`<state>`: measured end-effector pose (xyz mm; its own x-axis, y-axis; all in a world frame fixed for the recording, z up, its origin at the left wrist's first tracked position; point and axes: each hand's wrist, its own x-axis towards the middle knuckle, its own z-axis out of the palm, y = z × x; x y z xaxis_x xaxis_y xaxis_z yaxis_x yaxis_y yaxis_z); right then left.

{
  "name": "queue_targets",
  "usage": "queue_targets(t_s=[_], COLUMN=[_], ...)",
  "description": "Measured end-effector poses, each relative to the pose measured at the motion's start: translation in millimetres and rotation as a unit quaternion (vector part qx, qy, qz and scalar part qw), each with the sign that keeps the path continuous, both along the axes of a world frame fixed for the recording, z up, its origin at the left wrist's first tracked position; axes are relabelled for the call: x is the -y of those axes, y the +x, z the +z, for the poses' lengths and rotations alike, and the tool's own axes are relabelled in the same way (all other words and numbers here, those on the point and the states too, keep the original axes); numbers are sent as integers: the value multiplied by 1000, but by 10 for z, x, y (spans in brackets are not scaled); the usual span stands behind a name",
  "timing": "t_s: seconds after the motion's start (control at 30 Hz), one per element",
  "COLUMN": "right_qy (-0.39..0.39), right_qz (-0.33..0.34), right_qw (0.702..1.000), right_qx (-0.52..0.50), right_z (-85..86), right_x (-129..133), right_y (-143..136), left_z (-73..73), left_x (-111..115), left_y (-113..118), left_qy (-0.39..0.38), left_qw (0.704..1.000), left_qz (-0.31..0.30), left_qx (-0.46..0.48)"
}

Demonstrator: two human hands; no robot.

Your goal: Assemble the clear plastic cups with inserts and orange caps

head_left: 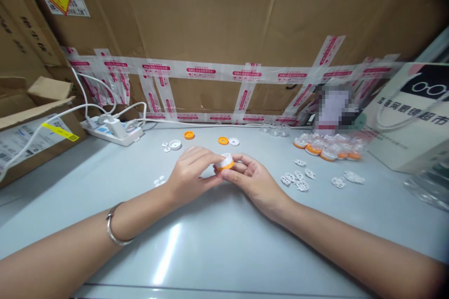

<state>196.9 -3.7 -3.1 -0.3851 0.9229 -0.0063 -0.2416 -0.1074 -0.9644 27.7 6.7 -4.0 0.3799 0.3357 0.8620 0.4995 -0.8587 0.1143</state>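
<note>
Between my two hands, a little above the table, is a small round white and orange plastic case (225,162), its white part on top and the orange below. My left hand (192,168) grips it from the left with fingers and thumb. From the other side my right hand (254,180) pinches its lower right edge, thumb in front. Beyond the hands lie an orange ring (223,140) and a white ring (234,141), side by side. Farther left are an orange round cap (189,135), a white round cap (175,145) and small white pieces (166,146).
White openwork pieces (298,177) lie to the right, before a group of white and orange round units (329,153). A paper bag (403,117) stands at the right. A power strip (119,135) with cables and an open carton (38,135) sit left. A large cardboard box (217,18) stands behind.
</note>
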Motion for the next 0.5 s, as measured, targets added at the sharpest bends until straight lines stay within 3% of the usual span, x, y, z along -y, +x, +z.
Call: queue_targets(t_s=[0.13,0.37,0.5], right_qy=[-18,56,81], right_qz=[-24,-102,-125], right_qw=[998,992,989], right_qx=[-55,-38,-21], right_z=[52,136,164], right_x=[107,235,262], right_y=[-58,-103,-106], left_z=[49,155,170], left_x=[75,160,195], left_y=[42,45,57], left_qy=[-3,21,-8], left_qw=[999,998,998], left_qz=[13,-19,-26], left_qx=[34,49,51])
